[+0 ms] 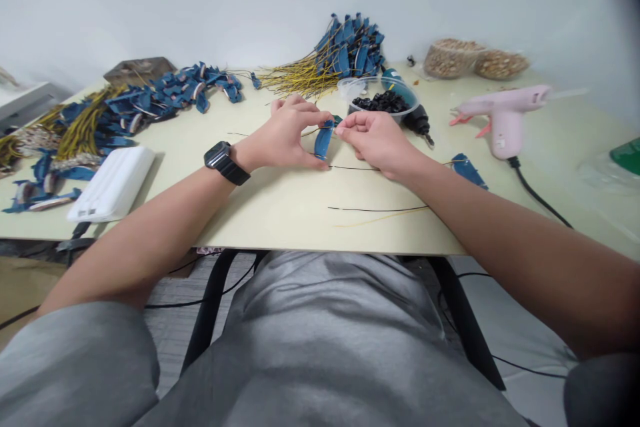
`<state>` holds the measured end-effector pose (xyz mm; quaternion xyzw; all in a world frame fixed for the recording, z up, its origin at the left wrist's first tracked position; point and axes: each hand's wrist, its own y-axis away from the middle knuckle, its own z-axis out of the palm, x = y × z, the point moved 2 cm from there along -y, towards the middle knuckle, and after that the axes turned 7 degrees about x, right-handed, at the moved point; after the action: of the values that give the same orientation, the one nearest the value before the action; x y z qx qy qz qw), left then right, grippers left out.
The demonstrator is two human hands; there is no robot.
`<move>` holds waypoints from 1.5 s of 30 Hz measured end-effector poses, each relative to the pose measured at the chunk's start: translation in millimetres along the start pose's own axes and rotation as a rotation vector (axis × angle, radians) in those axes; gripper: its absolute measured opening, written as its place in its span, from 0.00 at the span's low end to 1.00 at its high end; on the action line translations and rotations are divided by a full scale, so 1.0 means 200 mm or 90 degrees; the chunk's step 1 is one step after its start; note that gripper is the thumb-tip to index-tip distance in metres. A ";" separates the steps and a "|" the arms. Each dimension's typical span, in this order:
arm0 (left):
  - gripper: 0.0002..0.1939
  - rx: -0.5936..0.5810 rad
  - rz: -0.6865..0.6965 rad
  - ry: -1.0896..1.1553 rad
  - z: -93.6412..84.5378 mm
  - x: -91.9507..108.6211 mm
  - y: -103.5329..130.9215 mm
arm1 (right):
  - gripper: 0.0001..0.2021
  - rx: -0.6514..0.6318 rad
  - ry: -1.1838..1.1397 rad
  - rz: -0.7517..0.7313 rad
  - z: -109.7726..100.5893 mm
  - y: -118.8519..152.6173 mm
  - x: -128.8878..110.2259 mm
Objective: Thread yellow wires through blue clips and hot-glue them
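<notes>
A small blue piece (323, 141) is held upright over the middle of the table, with a thin yellow stem running left from it. My left hand (290, 133), with a black watch on its wrist, grips the piece between thumb below and fingers above. At the piece's upper right edge, my right hand (373, 140) pinches with thumb and forefinger; whatever is between these fingertips is too small to make out. Thin dark wires (377, 209) lie on the table near my right forearm. Another blue piece (469, 171) rests beyond that forearm.
Behind my hands stand a clear bowl of black bits (383, 103) and a bundle of blue pieces (350, 47). A pink glue gun (505, 113) lies right, its cord trailing forward. More blue pieces (170, 90) and a white power bank (113, 183) are left.
</notes>
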<state>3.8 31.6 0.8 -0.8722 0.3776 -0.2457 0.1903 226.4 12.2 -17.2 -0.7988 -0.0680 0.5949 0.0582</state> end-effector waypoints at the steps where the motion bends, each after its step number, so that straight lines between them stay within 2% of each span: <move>1: 0.46 -0.001 0.000 0.000 0.00 0.00 0.00 | 0.09 0.000 -0.001 -0.002 0.00 0.00 0.00; 11: 0.44 0.016 -0.019 0.004 0.01 -0.01 0.00 | 0.10 0.022 0.054 0.023 0.00 0.02 -0.04; 21: 0.36 0.033 -0.096 -0.034 0.01 0.09 0.02 | 0.12 -0.063 0.029 0.061 0.02 0.06 -0.06; 24: 0.35 0.036 -0.105 -0.041 0.02 0.11 0.02 | 0.14 -0.064 0.051 0.047 0.02 0.07 -0.05; 34: 0.44 -0.004 -0.135 -0.035 0.03 0.14 0.03 | 0.09 -0.036 0.144 -0.009 0.03 0.05 -0.03; 39: 0.52 -0.008 -0.151 0.010 -0.06 0.14 0.02 | 0.10 -0.014 0.168 -0.005 0.02 0.04 -0.04; 41: 0.48 0.017 -0.170 0.045 -0.14 0.12 0.01 | 0.10 -0.008 0.167 -0.018 0.01 0.04 -0.05; 45: 0.31 0.078 -0.245 0.096 -0.30 0.03 -0.01 | 0.10 -0.005 0.182 -0.034 -0.01 0.03 -0.06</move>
<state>-24.5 19.6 52.0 -0.8944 0.2014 -0.3643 0.1639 225.6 4.1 -6.8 -0.8734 -0.0825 0.4733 0.0795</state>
